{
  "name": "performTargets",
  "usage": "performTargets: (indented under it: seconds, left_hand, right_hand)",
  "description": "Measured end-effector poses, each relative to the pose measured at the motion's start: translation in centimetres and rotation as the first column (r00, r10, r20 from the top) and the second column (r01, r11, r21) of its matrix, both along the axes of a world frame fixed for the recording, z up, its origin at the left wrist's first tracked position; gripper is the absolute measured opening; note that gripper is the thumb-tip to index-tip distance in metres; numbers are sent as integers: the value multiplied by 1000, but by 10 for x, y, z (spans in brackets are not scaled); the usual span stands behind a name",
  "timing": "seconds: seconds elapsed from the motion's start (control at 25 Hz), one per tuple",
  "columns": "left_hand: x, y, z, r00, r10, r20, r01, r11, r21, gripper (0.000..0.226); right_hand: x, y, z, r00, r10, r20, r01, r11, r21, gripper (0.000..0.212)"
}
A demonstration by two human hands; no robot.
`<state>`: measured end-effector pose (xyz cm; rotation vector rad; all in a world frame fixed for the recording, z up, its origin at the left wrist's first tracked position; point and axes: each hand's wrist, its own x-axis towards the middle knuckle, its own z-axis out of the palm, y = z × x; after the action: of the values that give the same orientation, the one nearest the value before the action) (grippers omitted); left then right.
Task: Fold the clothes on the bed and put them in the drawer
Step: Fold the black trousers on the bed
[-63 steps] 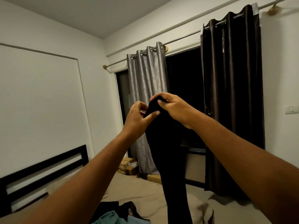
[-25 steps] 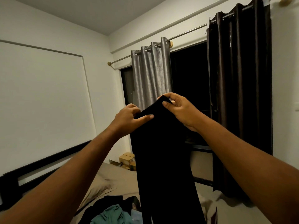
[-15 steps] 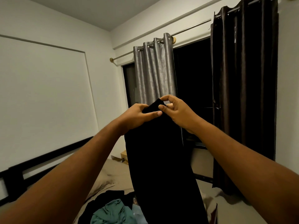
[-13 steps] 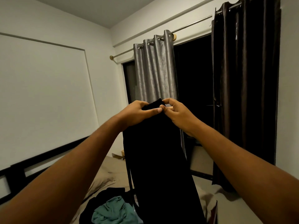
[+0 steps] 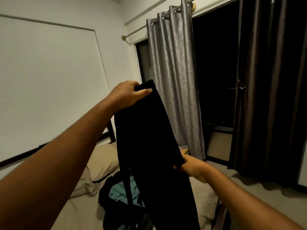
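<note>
- The left hand [image 5: 127,94] is raised at about 10 o'clock from the middle of the view. It grips the top end of the garment [image 5: 149,143], with the thumb laid across the near face and the fingers curled round behind.
- The garment is black and long (trousers by the look of it, though the dark cloth hides any detail). It hangs from that grip past the middle and leaves the view at 6 o'clock, above the bed [image 5: 79,208].
- The right hand [image 5: 193,168] is at 5 o'clock, lower than the left. It holds the garment's right edge, with the fingertips closed on the cloth from beneath. Most of the fingers are hidden behind the cloth.
- A narrow black strip [image 5: 127,183] dangles from the garment's left side at 7 o'clock.
- The bed, under a beige sheet, fills the lower part of the view.
- A pile [image 5: 106,195] of dark clothes lies on the bed at 7 o'clock, partly behind the hanging garment, with a teal cloth [image 5: 118,193] showing in it.
- A beige pillow [image 5: 103,161] lies at 8 o'clock, just beside the pile on the side toward the dark headboard [image 5: 111,132].
- A grey curtain [image 5: 174,77] hangs at 1 o'clock, behind the garment, and a dark curtain [image 5: 274,97] hangs at 3 o'clock.
- Between the two curtains is the black window [image 5: 216,72].
</note>
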<state>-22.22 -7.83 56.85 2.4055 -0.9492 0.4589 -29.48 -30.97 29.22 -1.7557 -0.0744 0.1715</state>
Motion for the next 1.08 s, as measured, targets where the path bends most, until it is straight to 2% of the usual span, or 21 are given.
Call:
performTargets:
  seconds: [0.12,0.2,0.24,0.28,0.36,0.44,0.52,0.64,0.76,0.84,0.96,1.08]
  left_hand:
    - [3,13,-8,996,86,-17,-87,996,-25,51]
    - [5,28,-18,990,129,-54,-132,988,-74,51]
    - [5,36,-25,987,135,-88,-144,984,-103,51]
    - [4,46,-34,981,139,-138,-158,978,-139,51]
    - [1,70,-57,956,135,-261,-194,957,-215,49]
    - [-6,103,-83,913,136,-386,-265,915,-305,48]
    - [-14,144,-114,865,182,-468,-387,835,-391,47]
    - [-33,220,-175,764,296,-573,-596,665,-450,37]
    - [-59,310,-254,656,384,-650,-741,491,-458,28]
    - [-80,382,-322,524,435,-732,-847,355,-395,28]
    - [-119,480,-444,273,457,-846,-959,201,-200,43]
    - [-169,563,-574,-18,454,-891,-998,52,46,56]
  right_hand:
    - [1,-7,-12,943,-332,-15,332,940,82,28]
    - [8,-23,-8,795,-593,132,601,799,-29,26]
    - [8,-32,1,715,-659,232,694,710,-120,32]
    - [10,-44,13,666,-672,323,742,642,-195,37]
    - [13,-58,53,675,-579,458,735,586,-342,40]
    - [32,-56,101,768,-405,495,637,563,-526,28]
    - [69,-33,137,856,-212,472,498,584,-641,21]
    - [131,51,120,924,60,378,264,616,-743,26]
    - [169,174,22,927,178,330,146,639,-755,33]
    - [174,268,-70,940,228,255,61,621,-781,35]
    - [134,381,-207,933,358,41,-153,496,-855,37]
    - [58,482,-324,779,588,-217,-456,294,-840,57]
